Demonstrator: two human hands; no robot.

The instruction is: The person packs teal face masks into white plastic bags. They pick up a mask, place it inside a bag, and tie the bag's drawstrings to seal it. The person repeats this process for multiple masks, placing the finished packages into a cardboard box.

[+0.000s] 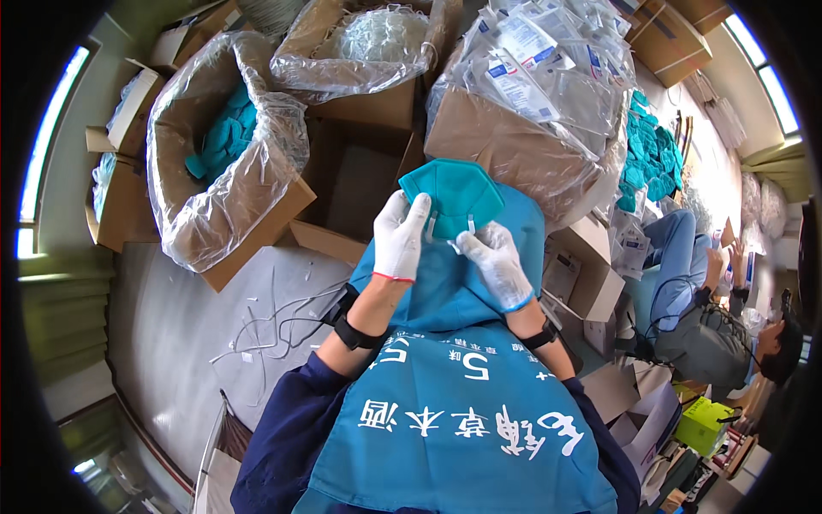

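Observation:
A teal folded face mask (pixel 454 197) is held up over my lap, white ear loops showing at its lower edge. My left hand (pixel 400 238), in a white glove with a red cuff edge, grips the mask's left side between thumb and fingers. At its lower right, my right hand (pixel 497 264), gloved in white with a blue cuff edge, pinches a white ear loop (pixel 471 224) close to the mask. Both hands are closed. Beneath them a teal apron (pixel 462 394) covers my lap.
Ahead stand a plastic-lined carton (pixel 282 197) of teal masks, a box (pixel 368 103) of white cords and a carton (pixel 488 128) heaped with clear packets. White straps (pixel 274 317) lie on the floor. To the right sits another person (pixel 711 334) beside a mask pile (pixel 651 154).

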